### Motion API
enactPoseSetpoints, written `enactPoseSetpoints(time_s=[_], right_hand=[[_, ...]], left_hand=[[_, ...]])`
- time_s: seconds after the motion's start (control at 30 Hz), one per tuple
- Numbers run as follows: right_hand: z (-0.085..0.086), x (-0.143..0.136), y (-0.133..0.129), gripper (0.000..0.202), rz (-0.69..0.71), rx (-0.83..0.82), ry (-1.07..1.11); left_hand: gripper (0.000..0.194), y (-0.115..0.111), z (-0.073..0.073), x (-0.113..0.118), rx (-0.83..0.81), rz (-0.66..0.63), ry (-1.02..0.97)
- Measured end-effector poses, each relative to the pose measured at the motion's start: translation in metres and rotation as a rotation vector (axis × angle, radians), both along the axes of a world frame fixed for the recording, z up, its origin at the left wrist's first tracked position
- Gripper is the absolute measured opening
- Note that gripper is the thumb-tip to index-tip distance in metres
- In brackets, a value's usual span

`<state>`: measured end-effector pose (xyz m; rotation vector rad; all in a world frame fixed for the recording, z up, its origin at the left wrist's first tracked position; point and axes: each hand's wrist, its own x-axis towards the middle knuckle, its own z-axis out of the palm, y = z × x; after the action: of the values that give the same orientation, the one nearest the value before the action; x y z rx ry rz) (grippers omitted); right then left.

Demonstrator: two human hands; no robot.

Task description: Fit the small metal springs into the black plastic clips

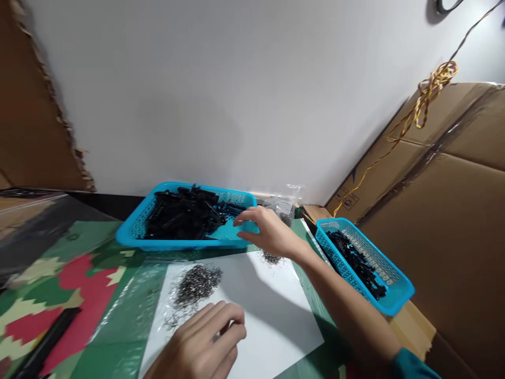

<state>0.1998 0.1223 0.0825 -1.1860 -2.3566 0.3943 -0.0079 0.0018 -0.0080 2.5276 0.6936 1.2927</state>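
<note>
My right hand (265, 230) is over the right end of a large blue basket (165, 244), its thumb and fingers apart with nothing between them. Black plastic pieces (185, 213) fill the left and middle of that basket. Low over the white sheet (272, 310), my left hand (209, 339) has its fingers curled and the thumb against them; whatever it may hold is hidden. Just beyond it lies a pile of small metal parts (197, 284). A smaller metal pile (271, 257) is below my right hand.
A smaller blue basket (398, 295) with black pieces stands at the right by a cardboard box (442, 221). Clear plastic bags (290, 202) lie behind my right hand. A black bar-shaped object (49, 342) rests on the patterned cloth (79, 279) at left.
</note>
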Motion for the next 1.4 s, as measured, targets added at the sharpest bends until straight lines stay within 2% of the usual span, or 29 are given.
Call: enactPoseSetpoints(time_s=[0.13, 0.2, 0.27, 0.4, 0.53, 0.63, 0.7, 0.77, 0.83, 0.93, 1.0, 1.1, 1.2, 1.3, 1.37, 1.4], right_hand=[[-0.017, -0.036, 0.052, 0.047, 0.265, -0.123, -0.155], [-0.026, -0.046, 0.069, 0.050, 0.240, -0.068, -0.234], [-0.031, -0.052, 0.079, 0.043, 0.193, -0.013, -0.302], [-0.025, -0.049, 0.081, 0.027, 0.199, 0.008, -0.279], [-0.010, -0.035, 0.067, 0.023, 0.189, 0.010, -0.066], [0.001, -0.023, 0.040, 0.018, 0.182, 0.045, 0.086], [0.005, -0.016, 0.015, 0.021, 0.181, 0.111, 0.174], [0.004, -0.012, -0.013, 0.023, 0.225, 0.217, 0.240], [-0.005, -0.010, -0.041, 0.018, 0.265, 0.353, 0.266], [-0.031, -0.006, -0.072, 0.017, 0.278, 0.644, 0.266], [-0.050, -0.003, -0.084, 0.021, 0.264, 0.807, 0.235], [-0.068, 0.002, -0.095, 0.017, 0.292, 0.896, 0.186], [-0.069, 0.013, -0.099, 0.017, 0.251, 0.911, 0.242], [-0.063, 0.036, -0.093, 0.016, 0.057, 0.913, 0.315], [-0.059, 0.057, -0.083, 0.008, -0.103, 0.730, 0.276], [-0.059, 0.068, -0.077, 0.010, -0.146, 0.555, 0.253]], left_hand=[[0.032, -0.006, 0.000, 0.001, -0.028, -0.005, 0.028], [0.031, -0.008, 0.002, 0.001, -0.047, -0.008, 0.046], [0.030, -0.008, 0.001, 0.001, -0.067, -0.007, 0.043], [0.031, -0.005, -0.009, 0.000, -0.073, -0.010, 0.012], [0.038, -0.002, -0.016, -0.001, -0.109, -0.003, -0.010], [0.043, -0.001, -0.012, -0.003, -0.194, 0.001, -0.045], [0.039, -0.002, -0.005, -0.005, -0.344, 0.017, -0.081], [0.033, -0.001, 0.000, -0.008, -0.580, 0.055, -0.157], [0.037, 0.000, 0.002, -0.012, -0.830, 0.085, -0.307], [0.052, 0.000, 0.003, -0.012, -1.117, 0.050, -0.553], [0.055, -0.003, 0.003, -0.007, -1.259, 0.060, -0.619], [0.054, -0.010, 0.008, 0.004, -1.406, 0.115, -0.669], [0.053, -0.012, 0.014, 0.012, -1.504, -0.001, -0.679], [0.044, -0.008, 0.018, 0.012, -1.534, -0.190, -0.621], [0.041, -0.005, 0.019, 0.011, -1.539, -0.241, -0.582], [0.041, -0.005, 0.020, 0.010, -1.544, -0.238, -0.566]])
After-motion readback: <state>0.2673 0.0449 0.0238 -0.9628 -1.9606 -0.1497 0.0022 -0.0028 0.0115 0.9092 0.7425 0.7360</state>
